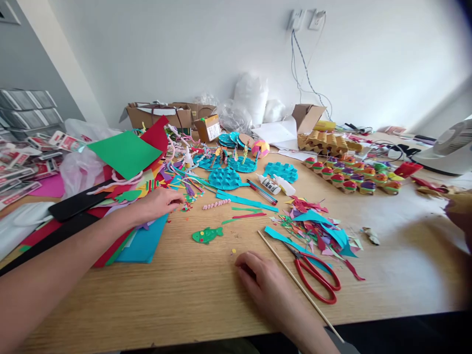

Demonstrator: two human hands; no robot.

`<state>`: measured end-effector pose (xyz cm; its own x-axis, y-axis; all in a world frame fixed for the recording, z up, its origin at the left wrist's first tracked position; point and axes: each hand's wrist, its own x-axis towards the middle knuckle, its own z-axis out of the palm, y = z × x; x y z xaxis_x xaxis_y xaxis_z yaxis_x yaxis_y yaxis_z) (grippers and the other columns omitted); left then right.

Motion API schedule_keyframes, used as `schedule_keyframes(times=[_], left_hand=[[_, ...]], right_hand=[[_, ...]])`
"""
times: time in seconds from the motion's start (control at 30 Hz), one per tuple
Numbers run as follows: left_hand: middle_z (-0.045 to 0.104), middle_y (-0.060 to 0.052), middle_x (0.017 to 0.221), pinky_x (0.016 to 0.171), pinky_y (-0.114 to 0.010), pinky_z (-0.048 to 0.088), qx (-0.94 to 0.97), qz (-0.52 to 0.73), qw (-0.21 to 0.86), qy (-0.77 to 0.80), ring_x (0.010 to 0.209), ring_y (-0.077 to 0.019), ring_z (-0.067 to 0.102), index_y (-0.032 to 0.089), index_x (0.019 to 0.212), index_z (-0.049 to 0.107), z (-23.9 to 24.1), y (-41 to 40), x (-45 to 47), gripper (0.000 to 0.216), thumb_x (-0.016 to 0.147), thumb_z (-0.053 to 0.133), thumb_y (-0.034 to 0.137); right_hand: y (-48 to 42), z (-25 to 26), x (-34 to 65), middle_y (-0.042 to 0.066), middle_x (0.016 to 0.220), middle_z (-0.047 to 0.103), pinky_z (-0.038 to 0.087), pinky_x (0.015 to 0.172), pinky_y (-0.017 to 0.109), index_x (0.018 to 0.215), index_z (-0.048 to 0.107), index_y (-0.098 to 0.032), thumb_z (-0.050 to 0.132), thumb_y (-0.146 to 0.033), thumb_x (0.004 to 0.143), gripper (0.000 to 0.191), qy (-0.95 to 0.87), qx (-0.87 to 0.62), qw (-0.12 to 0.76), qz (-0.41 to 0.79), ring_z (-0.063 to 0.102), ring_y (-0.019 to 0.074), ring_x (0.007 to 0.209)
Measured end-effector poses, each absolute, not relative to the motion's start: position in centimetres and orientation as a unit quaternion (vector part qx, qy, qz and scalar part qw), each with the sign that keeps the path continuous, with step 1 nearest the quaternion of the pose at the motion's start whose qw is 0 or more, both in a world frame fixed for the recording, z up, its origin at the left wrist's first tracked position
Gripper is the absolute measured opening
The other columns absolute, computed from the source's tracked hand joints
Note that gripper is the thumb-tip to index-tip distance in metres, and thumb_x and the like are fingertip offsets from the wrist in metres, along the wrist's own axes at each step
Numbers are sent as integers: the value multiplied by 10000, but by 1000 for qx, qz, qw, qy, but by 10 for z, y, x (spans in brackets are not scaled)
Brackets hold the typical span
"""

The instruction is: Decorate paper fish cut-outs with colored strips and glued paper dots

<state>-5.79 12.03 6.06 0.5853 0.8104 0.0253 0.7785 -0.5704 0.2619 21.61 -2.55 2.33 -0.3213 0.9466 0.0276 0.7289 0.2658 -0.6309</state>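
My left hand reaches over the paper pile, its fingertips pinched together beside small bits of cut paper; whatever they may hold is too small to see. My right hand rests on the table in a loose curl, with nothing showing in it. Between the hands lies a green paper fish with yellow and red spots. A tiny yellow paper dot is just above my right hand. To its right are a thin wooden stick and red-handled scissors, their blades over a blue paper strip.
Paper scraps are heaped at right. Glue bottles, pens and blue egg-carton pieces lie farther back. Painted egg-carton pieces stand at back right. Coloured sheets and a black phone lie under and beside my left arm.
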Motion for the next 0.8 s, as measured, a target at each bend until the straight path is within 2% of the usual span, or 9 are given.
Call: schedule_keyframes(times=[0.33, 0.7, 0.8], left_hand=[[665, -12, 795, 664, -212, 406, 885, 22, 107, 453, 746, -157, 593, 174, 804, 642, 60, 151, -55, 212, 728, 446, 193], [656, -7, 734, 599, -184, 395, 891, -24, 96, 443, 678, -139, 585, 166, 733, 639, 64, 168, -41, 179, 686, 472, 120], [660, -15, 779, 602, -183, 394, 892, -30, 81, 444, 708, -145, 589, 167, 769, 642, 59, 171, -41, 183, 686, 488, 113]], right_hand=[[-33, 8, 220, 23, 770, 602, 408, 628, 241, 772, 523, -200, 395, -158, 825, 146, -748, -540, 286, 258, 565, 146, 712], [-33, 5, 220, 26, 756, 598, 418, 620, 243, 763, 510, -206, 381, -172, 830, 150, -756, -532, 295, 241, 568, 148, 701], [-33, 4, 220, 22, 749, 594, 417, 614, 238, 763, 511, -204, 383, -172, 830, 148, -757, -533, 294, 237, 568, 145, 694]])
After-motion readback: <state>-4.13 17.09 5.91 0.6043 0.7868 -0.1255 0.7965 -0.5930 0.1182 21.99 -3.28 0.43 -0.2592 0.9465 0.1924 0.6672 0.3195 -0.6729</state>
